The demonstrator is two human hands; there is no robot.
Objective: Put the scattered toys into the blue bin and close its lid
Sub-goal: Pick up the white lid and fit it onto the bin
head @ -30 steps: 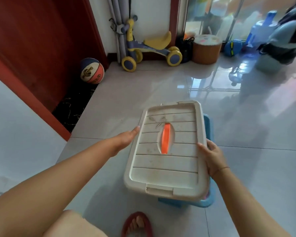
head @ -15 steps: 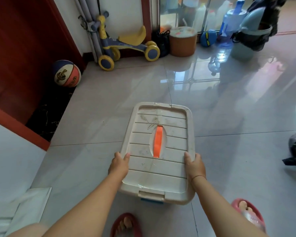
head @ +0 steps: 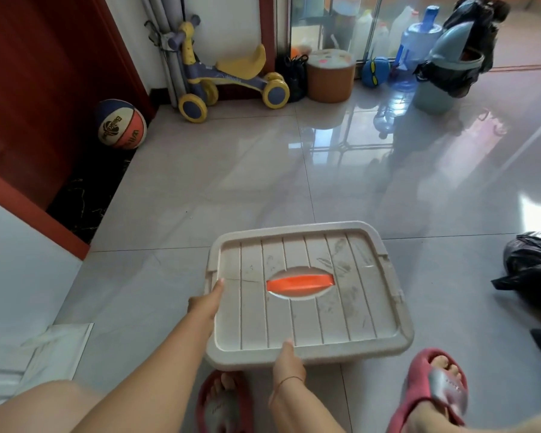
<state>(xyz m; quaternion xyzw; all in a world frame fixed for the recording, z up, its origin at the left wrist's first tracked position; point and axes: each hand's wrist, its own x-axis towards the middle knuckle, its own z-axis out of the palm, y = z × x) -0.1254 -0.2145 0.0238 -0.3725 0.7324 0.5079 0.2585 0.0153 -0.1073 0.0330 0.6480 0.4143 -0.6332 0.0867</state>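
The lid [head: 306, 320], beige with an orange handle [head: 299, 282] in its middle, lies flat on the floor tiles just in front of the person's feet, and it covers the blue bin so fully that I see nothing of the bin itself. The left hand [head: 205, 306] holds the lid at its 9 o'clock edge and the right hand [head: 288, 367] at about 6 o'clock. Each thumb lies on top while the other fingers go over the rim, out of my sight. No small toys lie loose on the tiles near it, so I judge the packing finished and the lid on. Whether it is pressed home all around I cannot tell. Compared with half a second ago, the box is turned a quarter, its long side now across the person, and the hands have moved from both long sides to one corner. Farther out, a basketball [head: 121, 125] waits at 10 o'clock, a ride-on toy [head: 228, 79] at 11 and a black bag [head: 531, 267] at 3.
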